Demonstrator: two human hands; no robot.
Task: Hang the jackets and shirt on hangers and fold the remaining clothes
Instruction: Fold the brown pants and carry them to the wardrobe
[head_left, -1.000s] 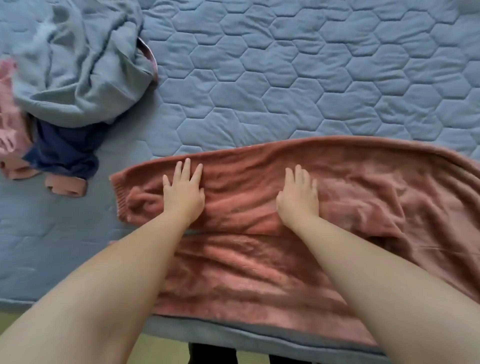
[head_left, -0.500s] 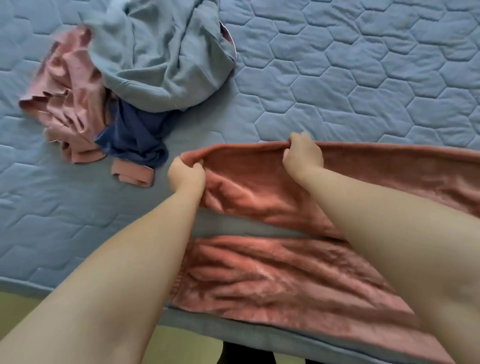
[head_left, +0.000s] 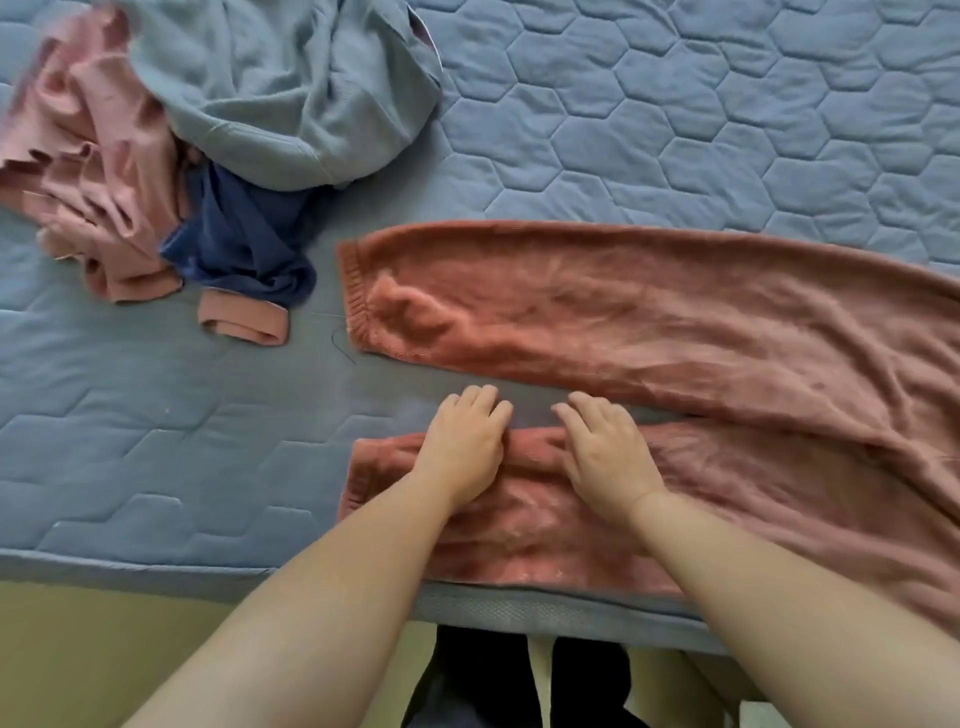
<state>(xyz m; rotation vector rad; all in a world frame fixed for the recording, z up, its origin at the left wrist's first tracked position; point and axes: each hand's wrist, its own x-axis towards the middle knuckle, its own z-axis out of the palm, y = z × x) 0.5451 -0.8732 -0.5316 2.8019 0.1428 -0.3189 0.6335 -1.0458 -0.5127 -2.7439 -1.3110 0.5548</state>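
Trousers (head_left: 649, 312) — fuzzy, rust-pink, spread flat

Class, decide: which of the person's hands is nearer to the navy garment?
Left. The left hand rests on the trouser leg, below and right of the navy garment; the right hand lies beside the left, further right.

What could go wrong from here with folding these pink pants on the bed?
The near leg lies along the mattress edge, so it might slide off. It and the far leg are creased and apart; with the left hand and right hand close together, lifting may fold them crooked.
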